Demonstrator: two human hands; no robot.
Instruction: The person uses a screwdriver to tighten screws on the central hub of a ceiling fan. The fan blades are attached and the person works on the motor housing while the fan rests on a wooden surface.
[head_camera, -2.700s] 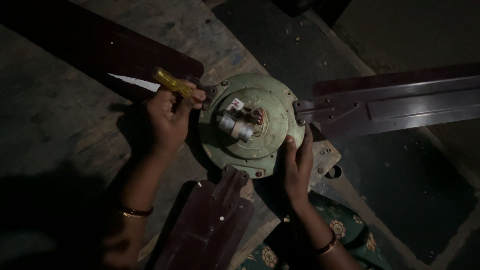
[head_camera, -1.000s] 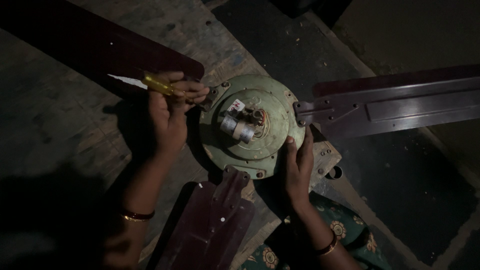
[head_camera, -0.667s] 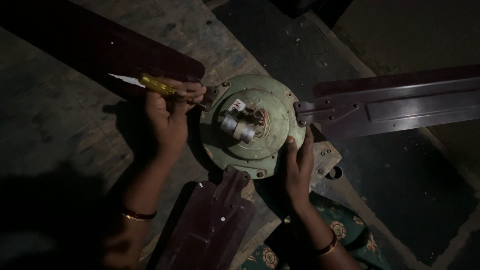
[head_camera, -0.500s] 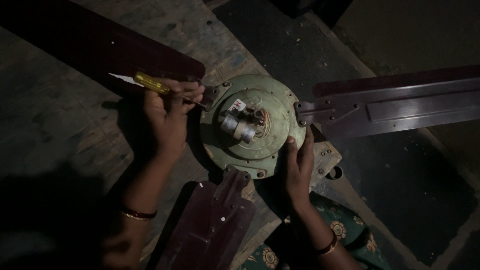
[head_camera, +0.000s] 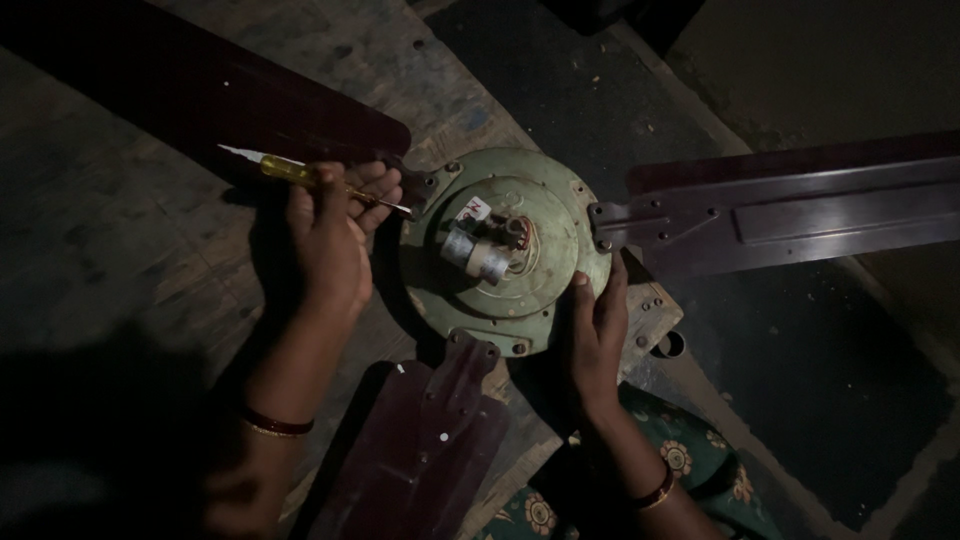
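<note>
Nearest, bottom of view: dark red fan blade (head_camera: 420, 450) pointing toward the person, beside a green flowered cloth (head_camera: 690, 470). Right hand (head_camera: 597, 330), fingers together, lies flat against the lower right rim of the round green fan motor (head_camera: 505, 250), which sits on a worn wooden board (head_camera: 400, 70). Left hand (head_camera: 330, 235), fingers clamped on a yellow-handled screwdriver (head_camera: 310, 180), tip at the motor's left edge. Farther out: a second blade (head_camera: 800, 210) to the right, a third (head_camera: 200, 90) at upper left.
</note>
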